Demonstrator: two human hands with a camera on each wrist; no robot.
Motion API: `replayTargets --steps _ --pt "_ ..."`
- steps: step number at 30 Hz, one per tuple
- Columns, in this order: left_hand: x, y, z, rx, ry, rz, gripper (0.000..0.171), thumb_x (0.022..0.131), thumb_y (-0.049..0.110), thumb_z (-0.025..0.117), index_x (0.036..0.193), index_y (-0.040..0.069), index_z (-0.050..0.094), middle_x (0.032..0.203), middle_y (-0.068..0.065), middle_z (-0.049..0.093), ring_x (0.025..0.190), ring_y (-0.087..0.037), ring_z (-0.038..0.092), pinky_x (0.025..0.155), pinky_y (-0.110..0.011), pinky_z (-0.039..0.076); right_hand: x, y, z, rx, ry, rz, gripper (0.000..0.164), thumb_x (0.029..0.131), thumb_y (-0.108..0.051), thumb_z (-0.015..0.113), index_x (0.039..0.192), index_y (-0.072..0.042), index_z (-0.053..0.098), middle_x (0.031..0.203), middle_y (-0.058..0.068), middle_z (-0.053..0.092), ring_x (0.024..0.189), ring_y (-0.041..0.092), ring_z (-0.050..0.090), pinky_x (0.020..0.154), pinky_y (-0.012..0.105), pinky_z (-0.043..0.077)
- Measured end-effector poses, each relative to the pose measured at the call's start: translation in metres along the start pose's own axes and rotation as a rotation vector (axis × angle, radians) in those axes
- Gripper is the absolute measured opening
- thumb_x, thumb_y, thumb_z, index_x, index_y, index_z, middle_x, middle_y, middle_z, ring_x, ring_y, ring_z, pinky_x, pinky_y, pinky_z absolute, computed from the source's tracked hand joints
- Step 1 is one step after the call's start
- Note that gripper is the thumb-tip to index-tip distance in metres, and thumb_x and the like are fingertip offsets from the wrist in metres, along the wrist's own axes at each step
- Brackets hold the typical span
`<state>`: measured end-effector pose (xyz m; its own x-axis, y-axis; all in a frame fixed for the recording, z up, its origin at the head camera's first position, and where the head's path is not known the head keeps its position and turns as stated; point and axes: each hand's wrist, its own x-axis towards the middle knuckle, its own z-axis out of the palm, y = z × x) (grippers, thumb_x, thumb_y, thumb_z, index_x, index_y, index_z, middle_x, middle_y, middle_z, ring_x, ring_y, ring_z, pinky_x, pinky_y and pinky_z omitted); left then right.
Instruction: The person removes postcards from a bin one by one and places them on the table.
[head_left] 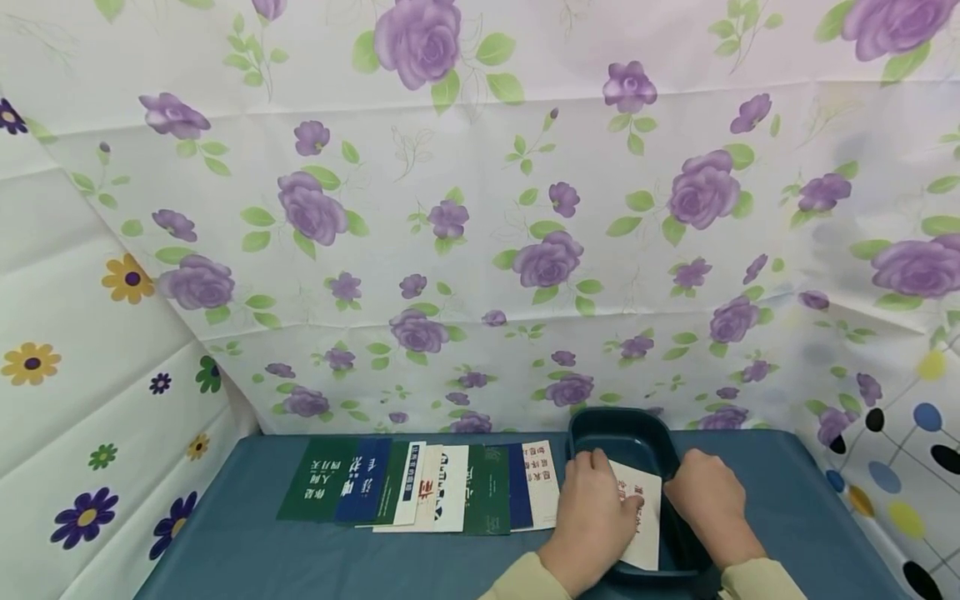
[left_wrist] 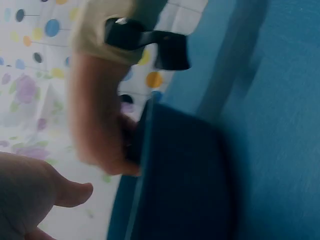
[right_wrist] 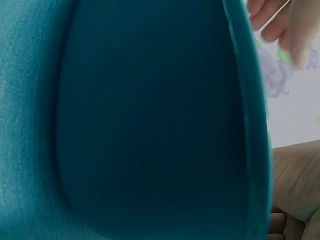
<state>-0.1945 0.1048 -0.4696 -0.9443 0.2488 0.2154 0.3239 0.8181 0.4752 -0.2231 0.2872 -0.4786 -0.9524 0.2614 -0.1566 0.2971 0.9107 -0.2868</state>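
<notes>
A dark teal bin (head_left: pixel 617 422) with rounded corners stands at the right part of the table, and a white card (head_left: pixel 647 525) with red lettering shows inside it. Over the bin's left side is my left hand (head_left: pixel 596 512), its thumb across the card in the head view; its fingers look loose in the right wrist view, with no card visible between them. My right hand (head_left: pixel 708 500) grips the bin's right rim with curled fingers, also seen as a bent hand (left_wrist: pixel 107 145) in the left wrist view. The bin's side wall (right_wrist: pixel 150 120) fills most of the right wrist view.
Left of the bin, a row of overlapping cards lies on the blue-green table cover (head_left: pixel 247 533): a green card (head_left: pixel 311 479), a blue card (head_left: pixel 363 483), a white card (head_left: pixel 450 500) and several others. Behind stands a flowered curtain (head_left: pixel 480 350); patterned sheets flank both sides.
</notes>
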Motion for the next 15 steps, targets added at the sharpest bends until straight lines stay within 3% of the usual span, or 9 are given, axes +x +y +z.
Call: replayTargets --steps 3,8,15 --pt "0.003 0.005 0.013 0.007 -0.044 -0.035 0.075 0.078 0.048 0.07 0.126 -0.004 0.046 0.107 -0.013 0.05 0.098 -0.019 0.047 0.08 -0.028 0.045 0.0 0.0 -0.001 0.001 -0.012 0.0 0.029 0.079 -0.024 0.067 0.091 0.002 0.061 0.072 0.01 0.057 0.058 0.022 0.052 0.049 0.041 0.045" --pt "0.009 0.007 0.03 0.034 -0.057 -0.065 0.077 0.075 0.042 0.074 0.125 -0.009 0.046 0.102 -0.015 0.05 0.092 -0.02 0.048 0.074 -0.029 0.047 -0.002 -0.001 -0.001 0.003 -0.012 0.001 0.028 0.079 -0.024 0.066 0.09 0.002 0.061 0.07 0.009 0.056 0.057 0.022 0.052 0.048 0.04 0.044" --pt "0.013 0.012 0.048 0.26 -0.14 -0.089 0.075 0.067 0.053 0.076 0.109 -0.006 0.056 0.087 -0.013 0.048 0.075 -0.019 0.047 0.063 -0.026 0.047 -0.001 0.001 -0.002 0.009 -0.008 -0.006 0.029 0.079 -0.023 0.067 0.092 0.002 0.061 0.071 0.01 0.056 0.057 0.023 0.052 0.048 0.04 0.044"
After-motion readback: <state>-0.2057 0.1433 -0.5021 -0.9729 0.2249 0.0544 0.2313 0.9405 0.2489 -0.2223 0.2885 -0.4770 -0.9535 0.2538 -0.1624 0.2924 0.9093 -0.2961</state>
